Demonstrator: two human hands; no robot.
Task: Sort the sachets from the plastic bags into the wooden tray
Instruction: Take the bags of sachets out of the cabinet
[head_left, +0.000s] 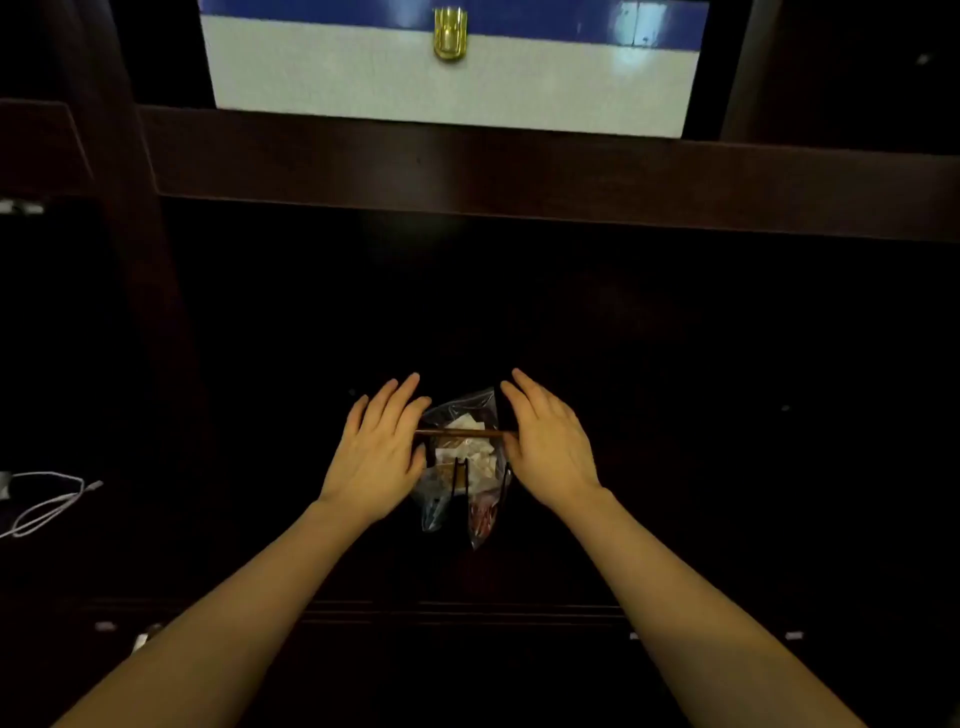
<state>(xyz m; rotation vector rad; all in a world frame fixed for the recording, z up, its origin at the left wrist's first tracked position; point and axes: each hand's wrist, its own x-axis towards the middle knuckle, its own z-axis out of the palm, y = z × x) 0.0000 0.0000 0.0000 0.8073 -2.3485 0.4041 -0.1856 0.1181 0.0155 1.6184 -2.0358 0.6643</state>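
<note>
The wooden tray (457, 434) sits in the middle of a big dark table (675, 389), and most of it is lost in the dark. Only a thin brown edge and some dark walls inside it show. The table is the biggest thing here. Behind it runs a long dark wooden ledge (519, 166). Above the ledge is a white and blue box (363, 67) with a shiny gold clasp (450, 34) on its front.

Two bare arms reach in from the bottom. The left hand (376, 452) is on the left side of the tray and the right hand (548, 447) is on the right side. The fingers of both hands are straight and close together, pointing away from the person. The hands lie flat against the two sides of the tray, with the tray between them. Nothing is pinched.

The plastic bags (460, 467) are clear and crinkly. They lie in and over the tray, between the two hands, and hang out toward the person. Inside them are small sachets (467, 449), some white, some brownish, and some reddish near the bottom. It is too dark to count them.

Far off to the left on the table lies a white cable (47, 504) in a loose loop
</note>
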